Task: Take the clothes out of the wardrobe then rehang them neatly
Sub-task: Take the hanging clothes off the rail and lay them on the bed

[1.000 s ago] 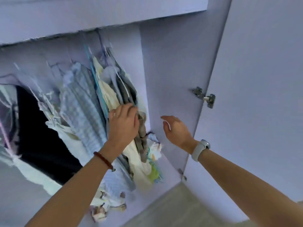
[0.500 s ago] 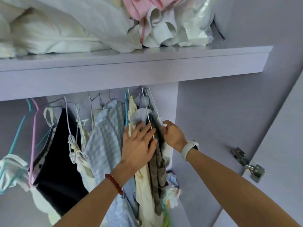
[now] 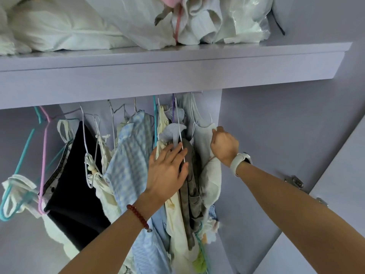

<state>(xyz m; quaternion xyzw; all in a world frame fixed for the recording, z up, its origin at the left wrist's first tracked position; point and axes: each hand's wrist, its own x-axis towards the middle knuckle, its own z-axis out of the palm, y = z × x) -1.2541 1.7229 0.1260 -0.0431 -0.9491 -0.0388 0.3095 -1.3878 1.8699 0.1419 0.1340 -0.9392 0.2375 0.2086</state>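
Observation:
Clothes hang crowded on wire and plastic hangers under the lilac wardrobe shelf point(image 3: 177, 76). My left hand point(image 3: 167, 171) lies flat with straight fingers on a grey-brown garment point(image 3: 190, 186) and a cream one point(image 3: 173, 218), beside a blue checked shirt point(image 3: 130, 165). My right hand point(image 3: 224, 144) grips the shoulder of a white sleeveless top point(image 3: 201, 135) on a white hanger at the far right of the rail. A black garment point(image 3: 77, 175) hangs further left.
White bedding and bags point(image 3: 118, 22) fill the shelf above. A teal hanger point(image 3: 17, 169) and a pink hanger point(image 3: 44, 155) with a white item hang at the left. The wardrobe side wall point(image 3: 256, 155) and the open door point(image 3: 339, 194) with its hinge point(image 3: 294, 180) stand at the right.
My view has tilted up to the shelf. My right hand has come in from the empty side and taken hold of the white top. My left hand stays pressed on the clothes.

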